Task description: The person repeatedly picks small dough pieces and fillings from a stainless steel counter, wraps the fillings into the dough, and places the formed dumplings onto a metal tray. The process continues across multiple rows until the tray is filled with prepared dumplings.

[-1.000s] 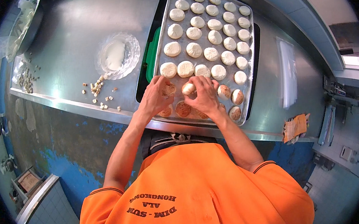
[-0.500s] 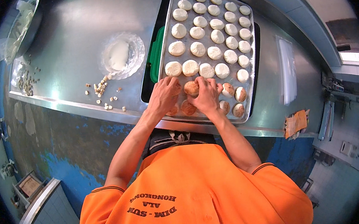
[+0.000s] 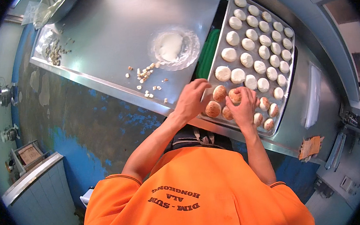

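at twelve o'clock, a white substance (image 3: 171,47) is held in a clear crumpled wrapper (image 3: 190,53) on the steel table (image 3: 108,24). toward eleven, pale cubes (image 3: 144,75) are scattered beside it. at ten, small greenish pieces (image 3: 54,53) are strewn near the table's corner; beyond them, a metal bowl (image 3: 69,6) is cut off by the view's rim. at three, a whitish plastic sheet (image 3: 313,96) is laid; just before four, torn orange paper (image 3: 310,148) is left near the table's edge. at eight, a pale cabinet (image 3: 42,201) is seen; toward nine, metal fittings (image 3: 3,96) are mounted.
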{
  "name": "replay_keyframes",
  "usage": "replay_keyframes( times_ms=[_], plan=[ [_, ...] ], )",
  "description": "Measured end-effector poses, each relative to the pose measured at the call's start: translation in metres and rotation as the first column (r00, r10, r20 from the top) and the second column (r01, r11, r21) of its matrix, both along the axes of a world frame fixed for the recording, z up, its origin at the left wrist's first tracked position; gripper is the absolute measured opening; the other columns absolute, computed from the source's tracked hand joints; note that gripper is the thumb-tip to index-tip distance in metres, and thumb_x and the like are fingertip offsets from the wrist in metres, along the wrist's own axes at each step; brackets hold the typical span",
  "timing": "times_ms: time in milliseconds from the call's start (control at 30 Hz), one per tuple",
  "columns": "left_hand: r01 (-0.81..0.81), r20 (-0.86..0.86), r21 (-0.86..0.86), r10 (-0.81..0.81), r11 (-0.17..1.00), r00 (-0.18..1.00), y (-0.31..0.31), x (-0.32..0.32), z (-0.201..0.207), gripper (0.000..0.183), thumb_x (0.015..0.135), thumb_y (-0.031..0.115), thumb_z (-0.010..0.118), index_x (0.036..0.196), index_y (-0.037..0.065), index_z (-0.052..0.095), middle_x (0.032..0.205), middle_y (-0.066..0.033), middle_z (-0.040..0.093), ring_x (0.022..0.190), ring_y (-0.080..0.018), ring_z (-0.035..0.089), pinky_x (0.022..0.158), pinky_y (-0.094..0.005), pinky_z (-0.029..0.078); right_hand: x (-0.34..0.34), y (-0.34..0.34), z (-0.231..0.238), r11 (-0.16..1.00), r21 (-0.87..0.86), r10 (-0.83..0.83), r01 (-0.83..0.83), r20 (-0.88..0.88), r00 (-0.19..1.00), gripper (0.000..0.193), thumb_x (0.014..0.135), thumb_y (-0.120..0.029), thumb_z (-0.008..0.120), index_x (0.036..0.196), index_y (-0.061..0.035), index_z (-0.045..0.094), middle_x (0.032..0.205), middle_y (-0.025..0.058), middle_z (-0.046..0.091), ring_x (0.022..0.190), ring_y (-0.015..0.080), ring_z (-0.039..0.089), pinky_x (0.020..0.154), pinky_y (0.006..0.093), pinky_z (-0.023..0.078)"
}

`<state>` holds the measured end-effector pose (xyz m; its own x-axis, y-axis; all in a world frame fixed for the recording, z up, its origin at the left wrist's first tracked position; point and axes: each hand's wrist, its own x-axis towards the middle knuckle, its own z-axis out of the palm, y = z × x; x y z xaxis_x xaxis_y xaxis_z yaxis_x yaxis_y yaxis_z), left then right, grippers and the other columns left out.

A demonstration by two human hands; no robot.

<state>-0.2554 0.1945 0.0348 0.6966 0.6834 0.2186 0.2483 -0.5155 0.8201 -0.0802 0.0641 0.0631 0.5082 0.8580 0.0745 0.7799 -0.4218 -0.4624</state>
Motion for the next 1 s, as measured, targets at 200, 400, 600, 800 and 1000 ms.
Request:
replay_keyframes(
  times_ms=[200, 400, 600, 800, 1000],
  plan=[
    [-0.503, -0.143, -0.013, 0.496, 0.864, 0.856, 0.050, -0.110, -0.012, 0.029, 0.080, 0.000, 0.077, 0.109, 0.002, 0.070, 0.102, -0.0134, 0.069, 0.088, -0.0250, 0.068, 0.081, -0.0371, 0.056, -0.069, 0.071, -0.016, 0.916, 0.205, 0.387, -0.346, -0.212, 0.898, 0.009, 0.082, -0.007, 0.073, 0.090, -0.0043, 0.071, 0.094, 0.0129, 0.067, 0.094, 0.0339, 0.063, 0.084, 0.0439, 0.050],
    [-0.528, -0.314, 0.243, 0.581, 0.814, 0.751, 0.079, -0.156, -0.033, 0.029, 0.080, 0.015, 0.082, 0.106, 0.008, 0.071, 0.098, -0.0092, 0.069, 0.094, -0.0288, 0.065, 0.085, -0.0428, 0.050, -0.149, 0.158, -0.054, 0.829, 0.150, 0.559, -0.539, -0.206, 0.803, 0.010, 0.088, -0.010, 0.069, 0.096, -0.0045, 0.070, 0.098, 0.0146, 0.065, 0.096, 0.0341, 0.064, 0.088, 0.0454, 0.053],
    [-0.526, -0.284, 0.247, 0.580, 0.814, 0.764, 0.086, -0.148, -0.051, 0.021, 0.082, 0.019, 0.080, 0.100, 0.010, 0.072, 0.098, -0.0061, 0.069, 0.097, -0.0287, 0.063, 0.087, -0.0425, 0.047, -0.177, 0.202, -0.077, 0.827, 0.060, 0.560, -0.559, -0.003, 0.828, 0.011, 0.088, -0.010, 0.069, 0.098, -0.0042, 0.069, 0.099, 0.0151, 0.065, 0.097, 0.0344, 0.065, 0.086, 0.0448, 0.054],
    [-0.491, -0.270, 0.212, 0.534, 0.845, 0.801, 0.091, -0.156, -0.052, 0.022, 0.080, 0.012, 0.076, 0.101, 0.011, 0.072, 0.101, -0.0060, 0.068, 0.099, -0.0281, 0.062, 0.088, -0.0416, 0.047, -0.178, 0.204, -0.072, 0.816, 0.102, 0.569, -0.568, 0.029, 0.822, 0.011, 0.085, -0.010, 0.071, 0.093, -0.0035, 0.068, 0.094, 0.0135, 0.066, 0.091, 0.0321, 0.066, 0.082, 0.0434, 0.054],
    [-0.591, -0.047, -0.117, 0.590, 0.798, 0.806, 0.091, -0.168, -0.033, 0.015, 0.082, 0.005, 0.072, 0.097, 0.004, 0.076, 0.093, -0.0105, 0.070, 0.082, -0.0232, 0.069, 0.078, -0.0362, 0.055, -0.152, 0.187, -0.040, 0.898, 0.156, 0.433, -0.411, -0.475, 0.766, 0.015, 0.083, -0.011, 0.077, 0.093, -0.0012, 0.072, 0.083, 0.0117, 0.072, 0.070, 0.0208, 0.070, 0.067, 0.0328, 0.056]
  ],
)
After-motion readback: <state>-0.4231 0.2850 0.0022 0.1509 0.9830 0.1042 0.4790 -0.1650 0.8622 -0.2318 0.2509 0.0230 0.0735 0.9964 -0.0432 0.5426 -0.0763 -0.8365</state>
